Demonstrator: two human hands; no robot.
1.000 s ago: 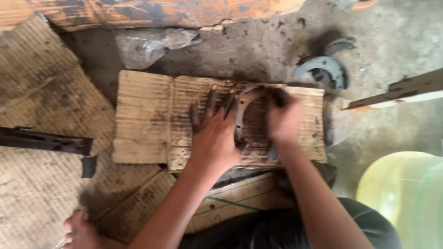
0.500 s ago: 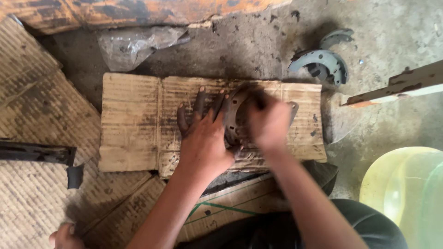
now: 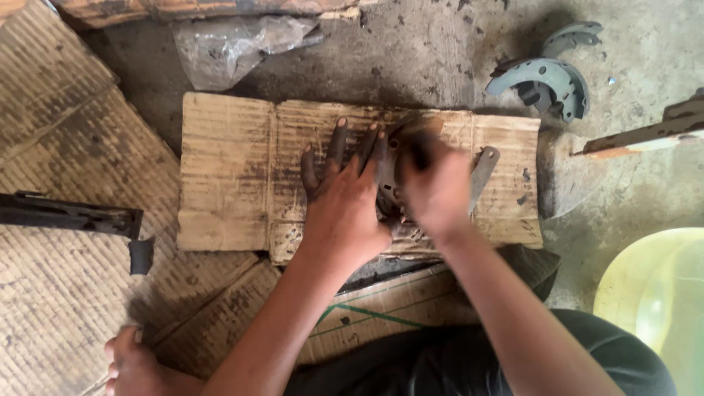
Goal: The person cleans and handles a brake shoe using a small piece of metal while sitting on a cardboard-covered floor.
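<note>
A curved, dark metal brake shoe lies on a worn sheet of cardboard on the floor. Its far end sticks out to the right of my hands. My left hand lies flat with fingers spread, pressing on the cardboard and the left edge of the shoe. My right hand is blurred by motion and curled over the middle of the shoe. Whether it holds anything is hidden.
Two more grey brake shoes lie on the concrete at the upper right. A crumpled plastic bag lies behind the cardboard. A black metal bar is at left, a yellowish plastic container at lower right, and my bare foot at lower left.
My right hand has shifted over the brake shoe and is blurred now. My left hand stays pressed flat. The view has drifted, so everything sits slightly lower and to the right.
</note>
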